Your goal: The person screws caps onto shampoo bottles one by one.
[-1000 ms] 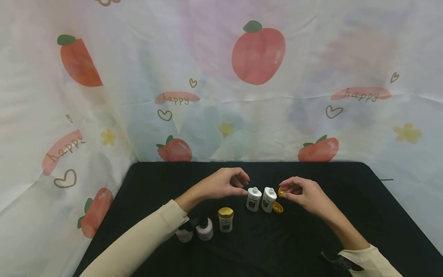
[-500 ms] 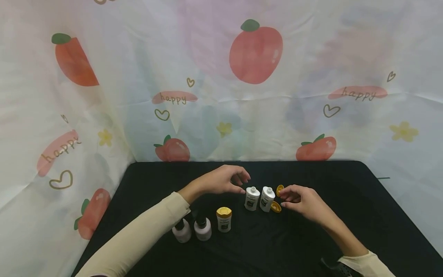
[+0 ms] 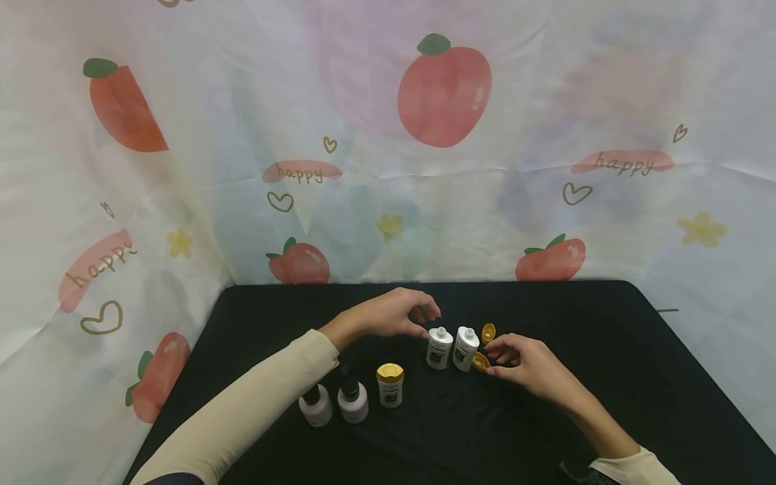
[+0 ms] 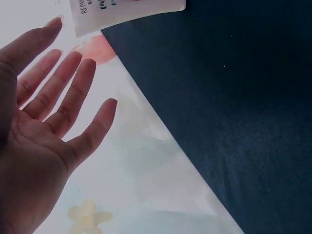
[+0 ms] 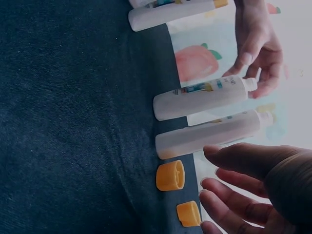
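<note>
My left hand point(image 3: 388, 314) hovers with spread, relaxed fingers beside the left one of two uncapped white bottles point(image 3: 439, 349). In the left wrist view its thumb lies just short of a white bottle point(image 4: 126, 13). The other uncapped bottle point(image 3: 465, 349) stands close to its right. Two yellow caps lie on the table right of the bottles, a farther cap point(image 3: 488, 333) and a nearer cap point(image 3: 481, 362). My right hand point(image 3: 524, 362) is beside the nearer cap, fingers loosely bent. The right wrist view shows this hand's fingers apart, holding nothing, with both caps point(image 5: 169, 176) on the cloth.
A white bottle with a yellow cap point(image 3: 390, 386) stands nearer to me, left of the uncapped pair. Two pale bottles with black tops, one point(image 3: 353, 403) beside another point(image 3: 316, 407), stand farther left. A black cloth covers the table point(image 3: 461, 431); a printed curtain point(image 3: 364, 135) hangs behind.
My right hand has let go of the farther yellow cap, which now lies on the table, and has moved toward me beside the nearer cap. The left hand stays by the left uncapped bottle.
</note>
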Tool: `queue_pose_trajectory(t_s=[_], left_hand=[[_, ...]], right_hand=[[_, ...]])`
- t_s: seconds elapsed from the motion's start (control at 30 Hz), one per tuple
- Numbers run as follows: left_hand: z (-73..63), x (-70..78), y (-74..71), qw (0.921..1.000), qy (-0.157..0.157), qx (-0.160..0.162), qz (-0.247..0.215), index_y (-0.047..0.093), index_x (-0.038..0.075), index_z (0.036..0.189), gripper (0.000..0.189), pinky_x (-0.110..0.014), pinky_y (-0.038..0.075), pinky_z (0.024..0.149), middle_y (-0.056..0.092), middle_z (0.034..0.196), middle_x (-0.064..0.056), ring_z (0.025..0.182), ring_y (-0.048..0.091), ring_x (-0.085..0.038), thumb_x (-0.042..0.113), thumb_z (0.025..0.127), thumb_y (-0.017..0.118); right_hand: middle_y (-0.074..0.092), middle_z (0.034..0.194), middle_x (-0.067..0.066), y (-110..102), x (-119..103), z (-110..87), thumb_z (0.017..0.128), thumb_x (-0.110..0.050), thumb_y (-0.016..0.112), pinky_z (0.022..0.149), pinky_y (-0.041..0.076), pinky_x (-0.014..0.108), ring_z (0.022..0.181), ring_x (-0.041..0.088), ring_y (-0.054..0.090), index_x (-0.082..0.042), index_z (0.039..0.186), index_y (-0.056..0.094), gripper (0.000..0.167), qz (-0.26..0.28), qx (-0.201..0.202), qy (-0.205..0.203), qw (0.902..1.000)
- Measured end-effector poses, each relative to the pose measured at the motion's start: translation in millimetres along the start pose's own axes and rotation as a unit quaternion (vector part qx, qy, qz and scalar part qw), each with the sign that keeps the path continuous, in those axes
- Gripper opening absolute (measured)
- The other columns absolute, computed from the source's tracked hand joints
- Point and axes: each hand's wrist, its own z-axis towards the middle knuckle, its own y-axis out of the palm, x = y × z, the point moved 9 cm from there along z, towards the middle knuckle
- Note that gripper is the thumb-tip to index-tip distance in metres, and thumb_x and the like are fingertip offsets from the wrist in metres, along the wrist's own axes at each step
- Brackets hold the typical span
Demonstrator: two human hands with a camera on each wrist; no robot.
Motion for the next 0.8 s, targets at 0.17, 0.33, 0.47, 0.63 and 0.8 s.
queue_pose_trajectory(t_s=[0.17, 0.33, 0.47, 0.63, 0.8], left_hand=[[6.0, 1.1, 5.0, 0.9996, 0.001, -0.017, 0.020, 0.064, 0.012, 0.128, 0.037, -0.019, 0.052, 0.088, 0.066, 0.124, -0.003, 0.108, 0.066, -0.016, 0.016, 0.093, 0.076], [10.0, 0.9, 9.7, 0.9990, 0.001, -0.031, 0.031, 0.066, 0.012, 0.125, 0.033, -0.018, 0.052, 0.088, 0.067, 0.121, -0.002, 0.106, 0.066, -0.012, 0.017, 0.093, 0.076], [12.5, -0.3, 12.3, 0.9985, 0.000, -0.036, 0.040, 0.067, 0.013, 0.122, 0.031, -0.018, 0.052, 0.087, 0.069, 0.117, 0.000, 0.104, 0.066, -0.009, 0.017, 0.093, 0.076], [16.2, -2.7, 16.7, 0.9981, -0.002, -0.044, 0.044, 0.068, 0.011, 0.121, 0.029, -0.017, 0.052, 0.087, 0.070, 0.116, 0.001, 0.108, 0.068, -0.015, 0.016, 0.093, 0.076], [19.6, -3.3, 20.8, 0.9974, 0.000, -0.051, 0.051, 0.069, 0.013, 0.118, 0.025, -0.017, 0.053, 0.085, 0.070, 0.111, 0.003, 0.106, 0.069, -0.015, 0.018, 0.094, 0.075]], right_hand=[[0.072, 0.103, 0.004, 2, 0, 0.0, 0.084, -0.020, 0.085, 0.074, 0.058, 0.032, 0.086, 0.019, 0.068, -0.006, 0.110, 0.071, 0.033, -0.002, 0.000, -0.002, 1.0000], [0.072, 0.101, 0.004, 4, 1, 0.0, 0.083, -0.020, 0.086, 0.073, 0.058, 0.030, 0.085, 0.017, 0.068, -0.005, 0.110, 0.071, 0.034, -0.001, 0.001, -0.004, 1.0000], [0.072, 0.102, 0.005, 7, 2, 0.3, 0.083, -0.021, 0.085, 0.073, 0.057, 0.029, 0.085, 0.016, 0.068, -0.005, 0.111, 0.071, 0.035, 0.001, -0.001, -0.006, 1.0000], [0.073, 0.102, 0.005, 11, 4, 1.5, 0.083, -0.020, 0.085, 0.072, 0.057, 0.028, 0.084, 0.016, 0.068, -0.005, 0.111, 0.071, 0.034, -0.006, -0.004, 0.000, 1.0000], [0.072, 0.101, 0.005, 14, 7, 3.1, 0.083, -0.019, 0.085, 0.071, 0.056, 0.027, 0.083, 0.013, 0.067, -0.004, 0.111, 0.071, 0.035, -0.013, -0.006, 0.006, 0.9999]])
